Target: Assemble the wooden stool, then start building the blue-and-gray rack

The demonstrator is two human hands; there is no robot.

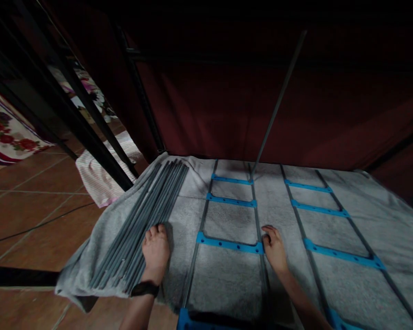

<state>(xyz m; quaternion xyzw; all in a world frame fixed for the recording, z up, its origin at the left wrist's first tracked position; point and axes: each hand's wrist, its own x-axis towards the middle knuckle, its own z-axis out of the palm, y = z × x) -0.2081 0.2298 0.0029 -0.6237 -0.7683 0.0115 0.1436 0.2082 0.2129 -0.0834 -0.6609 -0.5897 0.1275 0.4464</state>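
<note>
My left hand, a dark band on its wrist, lies over the right edge of a bundle of grey metal rods. Its fingers are bent down together against a rod, with their undersides hidden. My right hand is beside the right end of a blue crosspiece, its fingers loosely curved and apart. This crosspiece joins two grey rods in a ladder-like frame with several blue crosspieces. One long rod leans upward from the far right corner of that frame.
A second ladder-like frame with blue crosspieces lies to the right. Grey cloth covers the work surface. Behind it hangs a dark red curtain. Black metal posts and a tiled floor are on the left.
</note>
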